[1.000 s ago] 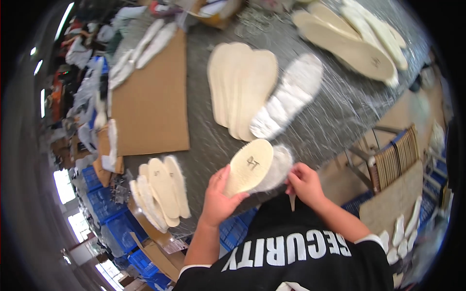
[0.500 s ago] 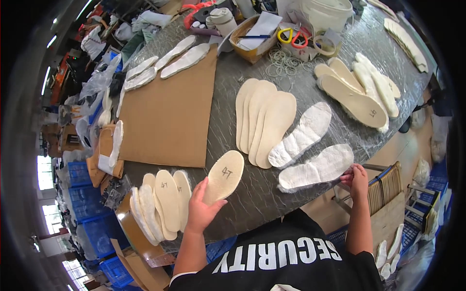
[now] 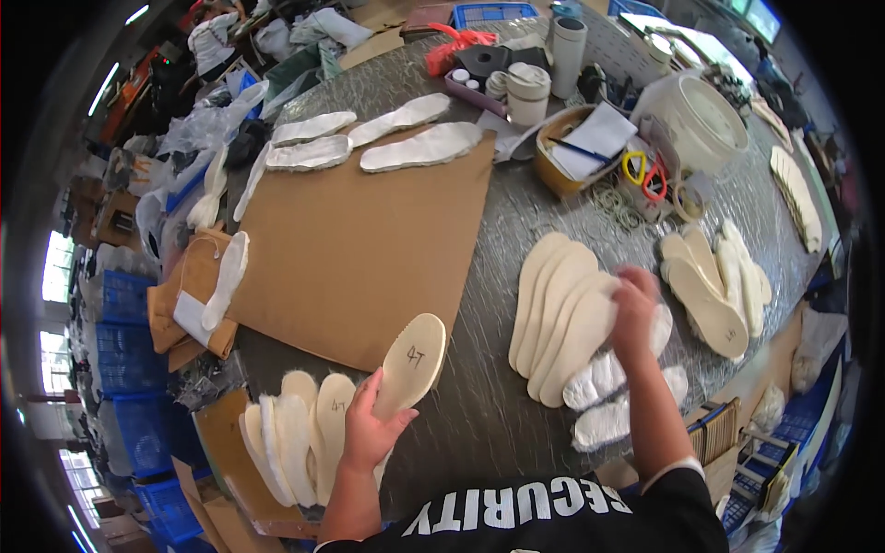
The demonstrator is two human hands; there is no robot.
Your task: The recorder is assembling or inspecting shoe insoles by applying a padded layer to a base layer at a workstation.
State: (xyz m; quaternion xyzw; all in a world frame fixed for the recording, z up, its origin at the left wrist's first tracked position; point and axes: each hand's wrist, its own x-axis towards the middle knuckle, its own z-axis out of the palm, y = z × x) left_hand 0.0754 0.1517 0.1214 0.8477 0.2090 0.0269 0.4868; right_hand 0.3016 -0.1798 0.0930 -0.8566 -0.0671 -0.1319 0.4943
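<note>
Your right hand (image 3: 634, 318) has moved to the fanned insoles (image 3: 551, 313), grip too blurred to tell, leaving the worktop's (image 3: 479, 452) near-edge white insole (image 3: 604, 424) loose; your left hand (image 3: 372, 426) clasps a cream insole (image 3: 412, 361).

I count, on my remote feed: 1 held cream insole (image 3: 411, 359), 7 o'clock | at least 4 fanned cream insoles (image 3: 560, 313), 2 creased white insoles (image 3: 596, 381), 4 o'clock | 1 cardboard sheet (image 3: 369, 244), 10 o'clock | 1 white bucket (image 3: 687, 129), 2 o'clock
</note>
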